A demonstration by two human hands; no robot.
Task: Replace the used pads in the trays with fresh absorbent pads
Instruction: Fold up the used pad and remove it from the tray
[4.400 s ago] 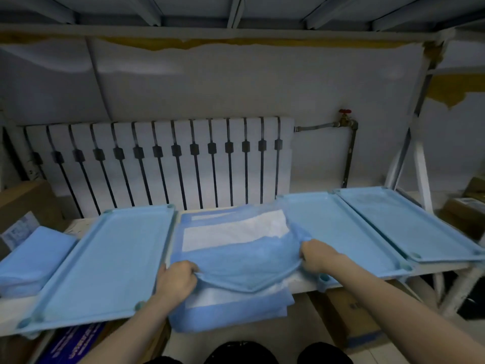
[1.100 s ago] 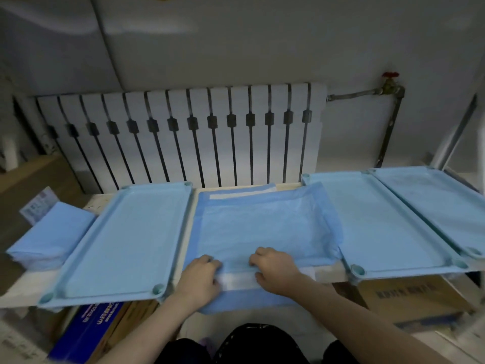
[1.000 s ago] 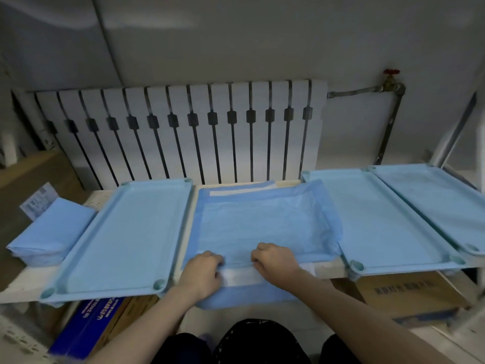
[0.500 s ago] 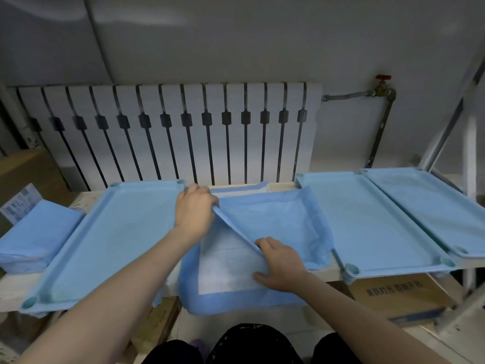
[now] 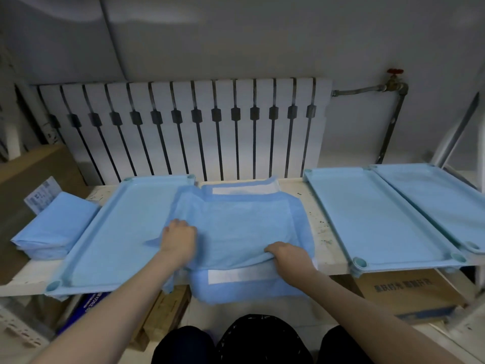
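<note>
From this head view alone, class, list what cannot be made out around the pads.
Head view only:
Left hand: motion-blurred, so its grip on the top pad is unclear.
Pads beneath: mostly covered by the top pad; count unknown.
Cardboard box print: too blurred to read.

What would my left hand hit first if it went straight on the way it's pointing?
The left hand grips the blue absorbent pad, so its bunched fold lies first; beyond, probably the radiator.
</note>
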